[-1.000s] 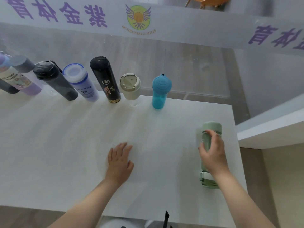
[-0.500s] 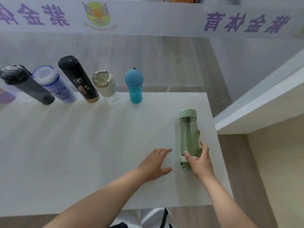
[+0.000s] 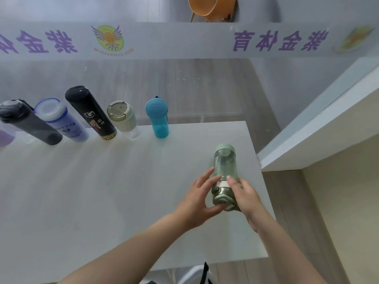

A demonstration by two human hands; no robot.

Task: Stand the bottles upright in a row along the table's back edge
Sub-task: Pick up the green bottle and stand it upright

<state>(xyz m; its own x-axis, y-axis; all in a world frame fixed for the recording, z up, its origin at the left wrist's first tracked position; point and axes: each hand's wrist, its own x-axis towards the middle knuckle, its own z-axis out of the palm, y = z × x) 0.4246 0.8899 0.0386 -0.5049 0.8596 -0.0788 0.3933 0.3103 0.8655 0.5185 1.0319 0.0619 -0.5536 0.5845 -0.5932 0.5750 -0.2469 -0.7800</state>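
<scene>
A pale green bottle (image 3: pixel 225 165) is near the table's right edge, its lid end towards me and lifted, its base pointing away. My left hand (image 3: pixel 200 198) cups the lid end from the left and my right hand (image 3: pixel 245 194) grips it from the right. Along the back edge of the white table (image 3: pixel 102 191) several bottles stand upright in a row: a dark grey one (image 3: pixel 28 121), a white and purple one (image 3: pixel 61 121), a tall black one (image 3: pixel 90 112), a beige-lidded clear one (image 3: pixel 123 118) and a blue one (image 3: pixel 158 117).
A glass wall with purple lettering rises right behind the back edge. A white ledge (image 3: pixel 320 124) juts in at the right, close to the table's corner. An orange chair (image 3: pixel 211 7) shows beyond the glass. A purple bottle (image 3: pixel 5 138) is cut off at the left.
My left hand slid right across the table and joined the right hand on the green bottle. The bottle's near end has come up off the table. The camera view shifted right.
</scene>
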